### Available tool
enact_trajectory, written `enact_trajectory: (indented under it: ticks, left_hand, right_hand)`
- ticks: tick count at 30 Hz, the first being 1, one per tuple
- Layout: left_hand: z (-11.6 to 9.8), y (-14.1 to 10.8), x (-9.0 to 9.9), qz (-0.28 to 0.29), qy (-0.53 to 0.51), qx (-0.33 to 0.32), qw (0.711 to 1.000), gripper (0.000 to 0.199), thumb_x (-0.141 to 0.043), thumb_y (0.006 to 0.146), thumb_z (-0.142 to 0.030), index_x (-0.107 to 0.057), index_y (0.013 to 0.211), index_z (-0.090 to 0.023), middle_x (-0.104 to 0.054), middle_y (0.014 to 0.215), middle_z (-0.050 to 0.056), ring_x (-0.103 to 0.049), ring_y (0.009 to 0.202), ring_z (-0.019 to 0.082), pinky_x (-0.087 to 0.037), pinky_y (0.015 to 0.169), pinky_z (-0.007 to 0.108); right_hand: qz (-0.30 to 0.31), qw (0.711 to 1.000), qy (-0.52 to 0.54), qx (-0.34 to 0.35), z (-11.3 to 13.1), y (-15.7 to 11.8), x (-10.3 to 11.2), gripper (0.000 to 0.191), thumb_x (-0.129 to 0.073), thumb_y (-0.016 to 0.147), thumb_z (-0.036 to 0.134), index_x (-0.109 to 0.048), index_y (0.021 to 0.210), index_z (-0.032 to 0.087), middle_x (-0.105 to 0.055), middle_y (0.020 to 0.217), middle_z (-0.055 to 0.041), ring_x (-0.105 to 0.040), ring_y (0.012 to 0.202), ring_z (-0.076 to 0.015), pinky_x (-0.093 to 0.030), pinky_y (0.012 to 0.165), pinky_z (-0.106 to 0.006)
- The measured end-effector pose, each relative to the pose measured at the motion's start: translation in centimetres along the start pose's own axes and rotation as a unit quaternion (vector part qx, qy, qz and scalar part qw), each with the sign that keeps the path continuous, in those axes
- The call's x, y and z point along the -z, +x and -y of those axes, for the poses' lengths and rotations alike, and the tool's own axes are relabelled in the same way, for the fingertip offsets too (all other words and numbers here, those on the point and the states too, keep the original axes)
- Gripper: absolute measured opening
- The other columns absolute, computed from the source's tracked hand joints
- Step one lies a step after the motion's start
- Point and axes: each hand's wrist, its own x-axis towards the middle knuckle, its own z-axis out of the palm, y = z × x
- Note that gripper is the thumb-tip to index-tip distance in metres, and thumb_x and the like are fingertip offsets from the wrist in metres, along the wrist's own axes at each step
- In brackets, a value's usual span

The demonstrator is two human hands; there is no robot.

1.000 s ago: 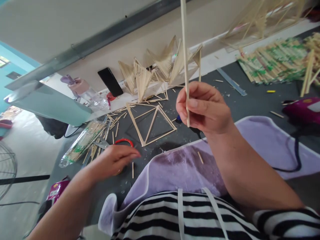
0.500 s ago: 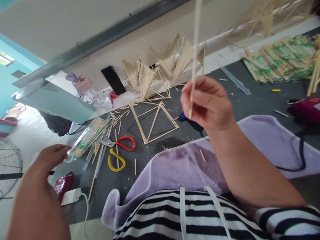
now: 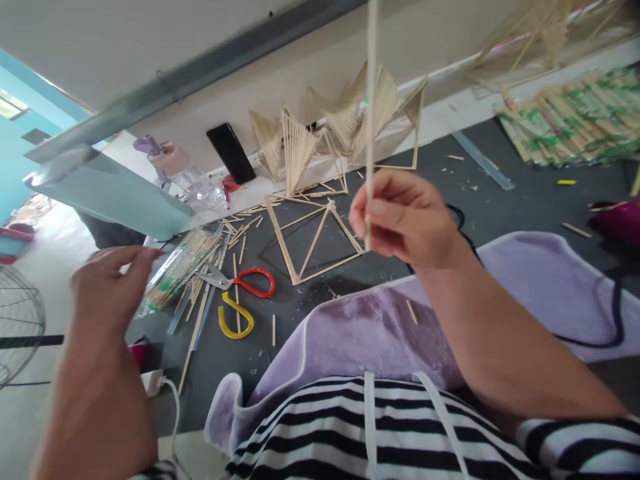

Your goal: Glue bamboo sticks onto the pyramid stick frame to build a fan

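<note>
A long pale wooden stick (image 3: 371, 113) is pinched upright between the thumb and fingers of my right hand (image 3: 407, 217), its top running out of the picture. Behind that hand, a stick frame (image 3: 305, 257) with a triangular brace lies on the dark table. My left hand (image 3: 113, 280) is raised at the left, thumb and index tips together; whatever lies between them, if anything, I cannot make out. Just beside it is a clear plastic packet of sticks (image 3: 177, 267). Scissors (image 3: 235, 283) with one red and one yellow handle lie partly open on the table.
Finished stick models (image 3: 300, 143) stand along the wall near a black phone (image 3: 231, 153). Many packaged sticks (image 3: 570, 120) are piled at the right. A purple cloth (image 3: 360, 327) drapes over the front edge. A white charger (image 3: 153, 382) with its cable sits at the left edge.
My left hand has lifted off the plastic packet and risen, its fingertips drawn together. My right hand has shifted slightly left and down with the wooden stick.
</note>
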Motion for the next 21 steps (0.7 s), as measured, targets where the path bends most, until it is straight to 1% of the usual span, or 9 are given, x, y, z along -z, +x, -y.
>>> enact_trajectory:
  ticks: [2,4,7,9,12,14,16,18,21]
  left_hand:
    - [-5.1,-1.4,-2.1,0.087,-0.091,0.005,0.992,0.021,-0.071,0.076,-0.035,-0.076,0.095,-0.029,-0.072,0.087,-0.003,-0.062,0.086,0.020,-0.050,0.087,0.039]
    - [-9.5,-3.1,-3.9,0.167,-0.241,-0.030,0.955,0.034,-0.070,0.079,-0.032,-0.072,0.113,-0.031,-0.072,0.089,-0.001,-0.064,0.073,0.015,-0.054,0.071,0.030]
    - [-13.5,-5.2,-5.9,0.259,-0.316,-0.109,0.906,0.042,-0.073,0.077,-0.024,-0.069,0.116,-0.038,-0.074,0.090,-0.002,-0.066,0.072,0.014,-0.055,0.064,0.026]
    - [-14.8,-5.8,-6.9,0.218,-0.346,-0.136,0.902,0.029,-0.075,0.075,-0.020,-0.077,0.098,-0.037,-0.075,0.086,-0.003,-0.066,0.076,0.015,-0.055,0.065,0.025]
    - [-16.0,-5.9,-7.9,0.120,-0.431,-0.067,0.892,0.008,-0.073,0.076,-0.019,-0.077,0.077,-0.026,-0.072,0.080,0.000,-0.064,0.068,0.013,-0.051,0.053,0.022]
    - [-16.8,-5.4,-8.0,0.056,-0.484,-0.026,0.873,0.006,-0.070,0.077,-0.018,-0.073,0.073,-0.019,-0.069,0.076,0.001,-0.062,0.057,0.011,-0.049,0.045,0.022]
    - [-17.4,-4.9,-8.0,-0.012,-0.515,-0.026,0.857,0.009,-0.067,0.078,-0.018,-0.069,0.069,-0.017,-0.066,0.069,0.001,-0.060,0.051,0.012,-0.049,0.041,0.023]
    - [-17.6,-4.4,-8.1,-0.047,-0.525,-0.032,0.849,0.008,-0.068,0.078,-0.020,-0.067,0.070,-0.017,-0.065,0.063,-0.001,-0.059,0.048,0.012,-0.049,0.039,0.023]
    - [-16.9,-3.9,-8.9,0.004,-0.562,-0.025,0.826,0.007,-0.070,0.079,-0.022,-0.066,0.076,-0.016,-0.065,0.062,0.000,-0.061,0.049,0.013,-0.051,0.040,0.025]
  right_hand:
    - [0.076,0.995,0.007,-0.065,-0.9,-0.2,-1.0,0.017,-0.060,0.090,0.035,-0.056,0.091,0.019,-0.063,0.065,0.0043,-0.046,0.036,-0.0035,-0.031,0.032,-0.015]
    - [0.154,0.981,0.012,-0.120,-1.7,-0.5,-2.1,0.021,-0.058,0.091,0.038,-0.055,0.095,0.018,-0.061,0.063,0.0052,-0.046,0.037,-0.0041,-0.033,0.034,-0.015]
    - [0.239,0.958,0.018,-0.159,-2.9,-0.6,-3.4,0.027,-0.059,0.089,0.043,-0.054,0.094,0.017,-0.055,0.063,0.0065,-0.044,0.041,-0.0044,-0.035,0.038,-0.017]
    - [0.256,0.953,-0.007,-0.161,-3.5,-0.4,-3.6,0.029,-0.059,0.088,0.045,-0.053,0.088,0.017,-0.051,0.063,0.0063,-0.045,0.046,-0.0048,-0.037,0.044,-0.018]
    - [0.256,0.946,-0.126,-0.154,-3.3,0.0,-3.2,0.027,-0.055,0.090,0.042,-0.052,0.080,0.017,-0.049,0.063,0.0054,-0.045,0.054,-0.0067,-0.036,0.053,-0.020]
    - [0.261,0.919,-0.265,-0.129,-2.2,0.1,-2.6,0.024,-0.052,0.091,0.036,-0.052,0.075,0.017,-0.049,0.064,0.0039,-0.045,0.059,-0.0081,-0.034,0.058,-0.022]
    - [0.226,0.882,-0.402,-0.097,-0.3,0.2,-1.7,0.026,-0.050,0.091,0.032,-0.051,0.069,0.017,-0.050,0.065,0.0028,-0.043,0.061,-0.0088,-0.031,0.060,-0.024]
    - [0.126,0.852,-0.501,-0.082,1.6,0.0,-0.5,0.029,-0.049,0.092,0.034,-0.050,0.068,0.018,-0.050,0.064,0.0025,-0.043,0.061,-0.0095,-0.030,0.060,-0.025]
    - [-0.033,0.776,-0.619,-0.115,3.0,-0.3,2.0,0.028,-0.052,0.091,0.040,-0.055,0.074,0.018,-0.056,0.067,0.0000,-0.048,0.064,-0.0124,-0.033,0.063,-0.027]
